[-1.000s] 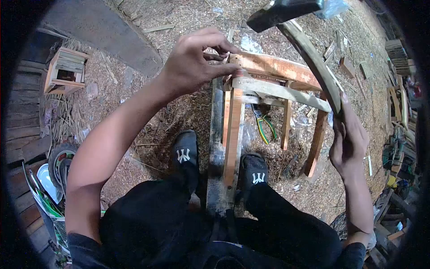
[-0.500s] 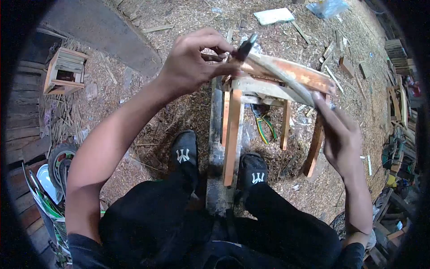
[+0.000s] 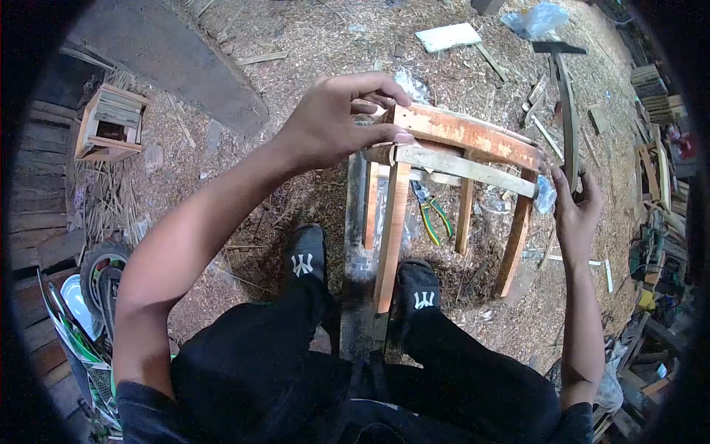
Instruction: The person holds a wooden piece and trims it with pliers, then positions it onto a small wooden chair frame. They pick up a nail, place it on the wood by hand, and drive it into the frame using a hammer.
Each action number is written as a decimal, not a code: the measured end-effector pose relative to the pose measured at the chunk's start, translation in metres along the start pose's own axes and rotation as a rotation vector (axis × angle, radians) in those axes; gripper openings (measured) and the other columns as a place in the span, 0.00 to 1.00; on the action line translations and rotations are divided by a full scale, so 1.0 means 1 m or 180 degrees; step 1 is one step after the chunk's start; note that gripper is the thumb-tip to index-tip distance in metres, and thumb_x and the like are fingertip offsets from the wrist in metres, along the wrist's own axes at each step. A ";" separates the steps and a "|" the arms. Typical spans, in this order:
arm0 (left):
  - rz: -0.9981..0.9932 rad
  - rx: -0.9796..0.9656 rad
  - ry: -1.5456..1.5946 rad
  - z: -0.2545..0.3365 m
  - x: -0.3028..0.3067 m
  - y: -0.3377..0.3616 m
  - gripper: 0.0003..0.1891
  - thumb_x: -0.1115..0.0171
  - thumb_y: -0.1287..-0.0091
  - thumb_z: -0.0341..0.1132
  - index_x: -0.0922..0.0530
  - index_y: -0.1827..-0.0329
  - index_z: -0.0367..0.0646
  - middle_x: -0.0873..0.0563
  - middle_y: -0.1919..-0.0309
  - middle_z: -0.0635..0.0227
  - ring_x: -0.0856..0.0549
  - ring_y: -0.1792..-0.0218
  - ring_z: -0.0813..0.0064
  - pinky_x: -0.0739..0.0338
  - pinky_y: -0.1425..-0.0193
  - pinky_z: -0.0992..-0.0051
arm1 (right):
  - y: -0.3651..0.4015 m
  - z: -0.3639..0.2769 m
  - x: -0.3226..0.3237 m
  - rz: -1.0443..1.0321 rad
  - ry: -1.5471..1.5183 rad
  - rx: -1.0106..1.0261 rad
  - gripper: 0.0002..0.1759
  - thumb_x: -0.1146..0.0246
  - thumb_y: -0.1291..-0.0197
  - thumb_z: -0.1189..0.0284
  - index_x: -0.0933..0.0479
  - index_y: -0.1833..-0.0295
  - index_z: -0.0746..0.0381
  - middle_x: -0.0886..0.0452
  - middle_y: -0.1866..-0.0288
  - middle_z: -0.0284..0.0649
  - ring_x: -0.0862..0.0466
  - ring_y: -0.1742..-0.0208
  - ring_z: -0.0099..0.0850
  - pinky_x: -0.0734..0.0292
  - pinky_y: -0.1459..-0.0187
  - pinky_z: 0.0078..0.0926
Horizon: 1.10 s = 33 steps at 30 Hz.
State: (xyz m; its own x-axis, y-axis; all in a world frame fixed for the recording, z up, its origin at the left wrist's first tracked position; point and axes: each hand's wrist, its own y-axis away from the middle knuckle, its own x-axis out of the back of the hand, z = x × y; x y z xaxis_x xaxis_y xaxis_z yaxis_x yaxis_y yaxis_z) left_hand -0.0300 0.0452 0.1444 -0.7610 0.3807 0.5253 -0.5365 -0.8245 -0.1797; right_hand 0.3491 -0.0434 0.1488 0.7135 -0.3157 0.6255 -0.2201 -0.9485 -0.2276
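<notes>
In my right hand (image 3: 578,211) is a hammer (image 3: 568,103), its fingers closed round the lower end of the handle. The hammer stands nearly upright in view, its dark head at the top, apart from the wood. My left hand (image 3: 333,122) pinches the left corner of a small wooden stool frame (image 3: 466,136), thumb on the front and fingers behind the top rail. The frame has reddish-brown legs, a curved top rail with patchy orange colour and a pale rail below it. Its left end rests at a dark beam (image 3: 358,259) between my feet.
Pliers with green and yellow handles (image 3: 432,214) lie beneath the frame. Wood shavings and offcuts cover the ground, with a white board (image 3: 448,37) and a plastic bag (image 3: 535,19) farther out. A small wooden box frame (image 3: 111,122) stands at the left, and stacked wood lines the right.
My right hand has swung the hammer from across the top rail out to the right, raising its head away from the frame. My left hand stays at the frame's corner.
</notes>
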 end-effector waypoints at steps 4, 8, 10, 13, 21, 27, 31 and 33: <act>-0.0108 0.0205 0.0209 -0.001 0.000 0.001 0.19 0.24 0.35 0.31 0.18 0.43 0.39 0.12 0.43 0.61 0.14 0.41 0.71 0.15 0.35 0.68 | 0.001 0.014 -0.003 -0.0029 -0.0083 -0.0502 0.12 0.30 0.29 0.68 0.19 0.50 0.65 0.22 0.68 0.27 0.31 0.69 0.12 0.37 0.70 0.15; -0.0119 -0.0081 -0.0019 -0.007 0.002 0.002 0.20 0.25 0.35 0.32 0.19 0.41 0.40 0.13 0.42 0.62 0.14 0.41 0.71 0.15 0.35 0.67 | 0.004 0.010 -0.010 -0.0279 -0.0719 -0.1107 0.11 0.33 0.26 0.64 0.21 0.52 0.62 0.29 0.76 0.23 0.36 0.79 0.11 0.44 0.79 0.17; -0.0116 -0.0050 -0.0021 -0.004 0.003 0.003 0.22 0.25 0.35 0.34 0.18 0.38 0.41 0.13 0.41 0.62 0.14 0.41 0.71 0.16 0.34 0.65 | 0.002 0.023 -0.015 -0.0354 -0.0857 -0.1038 0.11 0.39 0.23 0.63 0.23 0.51 0.60 0.36 0.83 0.22 0.41 0.88 0.13 0.50 0.87 0.18; -0.0191 0.0146 0.0016 -0.003 0.003 0.004 0.23 0.26 0.34 0.35 0.18 0.36 0.44 0.14 0.40 0.63 0.14 0.40 0.70 0.16 0.32 0.62 | 0.007 0.006 -0.009 -0.0664 -0.1514 -0.1652 0.10 0.38 0.24 0.63 0.21 0.50 0.59 0.32 0.81 0.22 0.39 0.87 0.13 0.50 0.86 0.18; -0.0286 0.0278 0.0394 -0.009 0.001 0.005 0.20 0.34 0.26 0.41 0.19 0.33 0.46 0.14 0.39 0.60 0.17 0.36 0.67 0.19 0.32 0.64 | 0.005 -0.008 -0.018 -0.0775 -0.1498 -0.1796 0.16 0.40 0.23 0.61 0.23 0.41 0.60 0.30 0.80 0.24 0.36 0.88 0.12 0.44 0.89 0.15; -0.0004 0.0394 0.0346 -0.011 -0.012 0.009 0.22 0.47 0.18 0.47 0.22 0.30 0.44 0.17 0.37 0.58 0.19 0.35 0.67 0.24 0.29 0.64 | 0.000 -0.023 -0.024 -0.0672 -0.1554 -0.1800 0.17 0.39 0.23 0.62 0.23 0.39 0.62 0.14 0.67 0.34 0.36 0.88 0.12 0.44 0.89 0.15; 0.0065 0.0216 0.0353 -0.014 -0.012 0.011 0.23 0.50 0.16 0.46 0.23 0.29 0.42 0.16 0.38 0.58 0.18 0.38 0.69 0.21 0.32 0.66 | -0.005 -0.031 -0.026 -0.0666 -0.1477 -0.1729 0.17 0.39 0.23 0.61 0.22 0.41 0.62 0.12 0.64 0.36 0.37 0.89 0.12 0.46 0.89 0.15; 0.0043 0.0292 0.0534 -0.014 -0.009 0.013 0.23 0.50 0.16 0.46 0.24 0.28 0.41 0.16 0.38 0.58 0.17 0.40 0.69 0.20 0.34 0.67 | -0.006 -0.031 -0.026 -0.0666 -0.1518 -0.1718 0.17 0.39 0.24 0.61 0.22 0.41 0.62 0.14 0.68 0.33 0.37 0.89 0.12 0.46 0.89 0.15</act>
State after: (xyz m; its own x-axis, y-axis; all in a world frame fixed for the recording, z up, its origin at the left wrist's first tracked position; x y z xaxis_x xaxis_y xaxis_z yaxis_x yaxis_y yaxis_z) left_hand -0.0351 0.0364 0.1259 -0.8222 0.4274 0.3758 -0.4961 -0.8619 -0.1052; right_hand 0.3113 -0.0304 0.1565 0.9601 -0.1988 0.1964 -0.2563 -0.9067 0.3350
